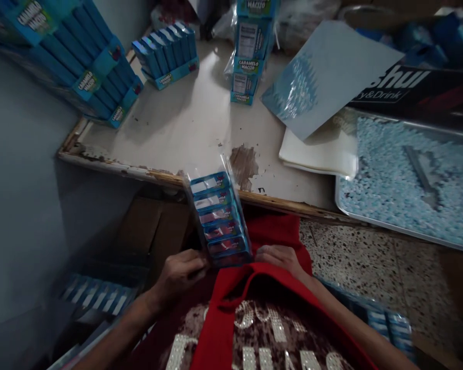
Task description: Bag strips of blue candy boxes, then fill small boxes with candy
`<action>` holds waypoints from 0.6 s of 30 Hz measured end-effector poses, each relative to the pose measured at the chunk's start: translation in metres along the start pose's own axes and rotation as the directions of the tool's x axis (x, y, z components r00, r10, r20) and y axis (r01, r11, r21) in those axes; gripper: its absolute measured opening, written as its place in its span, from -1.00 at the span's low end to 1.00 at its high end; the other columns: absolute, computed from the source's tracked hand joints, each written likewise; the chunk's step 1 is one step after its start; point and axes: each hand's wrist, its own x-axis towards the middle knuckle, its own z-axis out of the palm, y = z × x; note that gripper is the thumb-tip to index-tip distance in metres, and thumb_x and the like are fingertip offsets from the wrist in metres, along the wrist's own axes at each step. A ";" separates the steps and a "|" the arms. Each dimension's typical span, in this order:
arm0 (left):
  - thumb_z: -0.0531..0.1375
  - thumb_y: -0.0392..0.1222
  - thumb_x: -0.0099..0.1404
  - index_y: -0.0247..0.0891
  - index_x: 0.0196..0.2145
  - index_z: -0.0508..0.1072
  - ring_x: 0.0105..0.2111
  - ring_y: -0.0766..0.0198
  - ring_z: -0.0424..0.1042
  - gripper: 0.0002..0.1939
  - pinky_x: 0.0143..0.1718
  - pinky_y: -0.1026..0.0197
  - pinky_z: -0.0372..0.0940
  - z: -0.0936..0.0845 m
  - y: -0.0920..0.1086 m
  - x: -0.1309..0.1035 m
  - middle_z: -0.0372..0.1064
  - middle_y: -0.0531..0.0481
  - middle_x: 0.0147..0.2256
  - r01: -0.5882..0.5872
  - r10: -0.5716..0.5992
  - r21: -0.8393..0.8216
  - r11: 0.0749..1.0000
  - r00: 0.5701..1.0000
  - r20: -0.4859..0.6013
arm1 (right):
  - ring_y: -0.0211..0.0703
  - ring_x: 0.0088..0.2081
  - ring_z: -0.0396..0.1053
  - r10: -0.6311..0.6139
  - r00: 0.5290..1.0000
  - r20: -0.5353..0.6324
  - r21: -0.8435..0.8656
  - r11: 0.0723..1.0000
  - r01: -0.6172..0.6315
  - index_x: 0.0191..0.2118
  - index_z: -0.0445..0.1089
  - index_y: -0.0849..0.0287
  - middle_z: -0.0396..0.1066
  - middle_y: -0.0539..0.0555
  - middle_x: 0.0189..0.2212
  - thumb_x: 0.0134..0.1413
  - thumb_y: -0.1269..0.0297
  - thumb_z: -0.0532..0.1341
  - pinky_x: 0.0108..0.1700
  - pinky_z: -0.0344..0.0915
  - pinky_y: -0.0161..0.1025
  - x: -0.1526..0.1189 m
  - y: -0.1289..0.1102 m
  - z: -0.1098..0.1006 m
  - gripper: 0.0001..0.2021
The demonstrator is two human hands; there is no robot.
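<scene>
A clear-wrapped pack of small blue candy boxes (220, 218) is tilted in front of me, its far end over the table edge and its near end by my red apron (219, 313). My left hand (183, 271) is closed at the pack's near left corner. Across from it, my right hand (281, 258) has its fingers curled at the near right corner. Loose clear film stands up past the pack's far end. The fingertips are partly hidden, so the exact grip on the wrap is hard to see.
On the worn white table (177, 133) stand stacked blue candy displays (85, 67), a single display (167, 56) and a wrapped stack (247, 61). To the right are a sheet (332, 72), folded cloths (320, 154) and a tray of pale blue pieces (393, 205). Cardboard (150, 231) lies below.
</scene>
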 end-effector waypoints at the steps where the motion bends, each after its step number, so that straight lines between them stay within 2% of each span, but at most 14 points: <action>1: 0.23 -0.22 0.39 -0.17 -0.18 0.59 -0.14 0.27 0.56 -0.88 -0.12 0.33 0.43 0.004 -0.004 -0.001 0.54 -0.09 -0.15 0.118 -0.120 -0.130 0.984 0.993 -0.004 | -0.25 -0.37 0.43 0.069 0.997 -0.027 0.089 0.994 -0.066 -0.21 0.43 0.12 0.47 0.02 -0.38 0.44 0.15 0.09 -0.32 0.30 -0.31 -0.001 0.002 0.004 -0.76; 2: 0.24 -0.14 0.39 -0.14 -0.01 0.55 0.01 0.18 0.53 -0.76 -0.01 0.25 0.44 0.009 -0.008 -0.001 0.50 -0.16 0.02 0.213 -0.222 -0.283 0.935 0.975 0.001 | -0.20 -0.26 0.48 0.148 0.987 -0.057 0.187 0.973 -0.135 -0.11 0.43 0.10 0.51 0.06 -0.28 0.40 0.08 0.15 -0.22 0.37 -0.29 -0.001 0.005 0.008 -0.77; 4: 0.30 0.04 0.33 -0.11 0.35 0.23 0.24 -0.03 0.37 -0.29 0.14 0.02 0.42 0.020 -0.019 0.003 0.28 -0.31 0.26 0.311 -0.345 -0.558 0.770 0.937 0.045 | -0.06 0.05 0.47 0.299 0.952 -0.068 0.379 0.890 -0.252 0.21 0.30 0.07 0.48 0.18 0.04 0.32 -0.07 0.19 0.04 0.43 -0.16 0.002 0.009 0.018 -0.52; 5: 0.33 0.10 0.27 -0.13 0.43 0.06 0.27 -0.10 0.32 -0.10 0.16 -0.06 0.40 0.025 -0.023 0.006 0.23 -0.36 0.29 0.327 -0.366 -0.639 0.696 0.928 0.076 | 0.00 0.18 0.39 0.354 0.934 -0.033 0.453 0.838 -0.302 0.36 0.14 0.06 0.38 0.23 0.19 0.30 -0.12 0.18 0.15 0.39 -0.07 0.004 0.011 0.022 -0.37; 6: 0.37 0.13 0.22 -0.16 0.45 -0.01 0.27 -0.15 0.32 0.01 0.16 -0.11 0.40 0.030 -0.026 0.010 0.25 -0.39 0.27 0.346 -0.376 -0.678 0.649 0.920 0.109 | 0.03 0.28 0.31 0.389 0.921 0.025 0.508 0.788 -0.347 0.45 -0.01 0.03 0.27 0.24 0.30 0.31 -0.14 0.17 0.24 0.32 0.01 0.008 0.012 0.026 -0.27; 7: 0.40 0.13 0.17 -0.19 0.44 0.03 0.25 -0.18 0.34 0.04 0.14 -0.14 0.41 0.033 -0.028 0.014 0.30 -0.40 0.24 0.368 -0.384 -0.686 0.627 0.913 0.138 | 0.05 0.34 0.23 0.393 0.915 0.094 0.543 0.750 -0.378 0.49 -0.12 -0.01 0.18 0.22 0.37 0.31 -0.13 0.17 0.30 0.26 0.07 0.011 0.012 0.028 -0.22; 9: 0.43 0.11 0.14 -0.23 0.38 0.14 0.20 -0.21 0.39 -0.02 0.12 -0.14 0.43 0.034 -0.023 0.022 0.37 -0.40 0.17 0.402 -0.409 -0.679 0.614 0.898 0.162 | 0.08 0.40 0.12 0.356 0.917 0.179 0.576 0.718 -0.391 0.50 -0.16 -0.09 0.05 0.15 0.44 0.29 -0.08 0.22 0.38 0.13 0.15 0.017 0.011 0.028 -0.19; 12: 0.41 0.10 0.18 -0.21 0.37 0.14 0.10 -0.15 0.49 -0.07 0.09 -0.10 0.46 0.023 0.000 0.035 0.43 -0.36 0.14 0.396 -0.408 -0.713 0.579 0.898 0.167 | 0.11 0.44 0.03 0.279 0.947 0.160 0.618 0.720 -0.317 0.48 -0.05 -0.12 -0.01 0.12 0.47 0.23 -0.01 0.30 0.41 0.05 0.17 0.022 0.005 0.022 -0.19; 14: 0.38 0.13 0.20 -0.20 0.36 0.17 0.05 -0.11 0.53 -0.11 0.06 -0.05 0.48 0.012 0.017 0.046 0.44 -0.32 0.13 0.393 -0.417 -0.687 0.612 0.898 0.142 | 0.12 0.39 0.15 0.305 0.950 0.067 0.630 0.726 -0.277 0.45 0.06 -0.08 0.12 0.16 0.42 0.22 0.06 0.32 0.37 0.17 0.14 0.025 0.001 0.021 -0.24; 16: 0.34 0.17 0.24 -0.25 0.30 0.27 0.07 -0.10 0.51 -0.20 0.06 -0.02 0.47 0.002 0.030 0.059 0.44 -0.30 0.14 0.369 -0.407 -0.615 0.697 0.909 0.085 | 0.11 0.28 0.33 0.358 0.932 -0.053 0.602 0.756 -0.257 0.41 0.17 -0.03 0.28 0.20 0.32 0.20 0.16 0.35 0.27 0.34 0.07 0.032 -0.001 0.024 -0.31; 18: 0.25 0.14 0.33 -0.26 0.22 0.38 0.11 -0.08 0.48 -0.38 0.10 -0.02 0.44 -0.004 0.034 0.069 0.44 -0.27 0.14 0.336 -0.372 -0.503 0.796 0.928 0.031 | 0.08 0.19 0.43 0.387 0.906 -0.174 0.518 0.818 -0.250 0.35 0.26 0.01 0.40 0.20 0.23 0.21 0.28 0.33 0.20 0.42 0.02 0.040 0.000 0.028 -0.39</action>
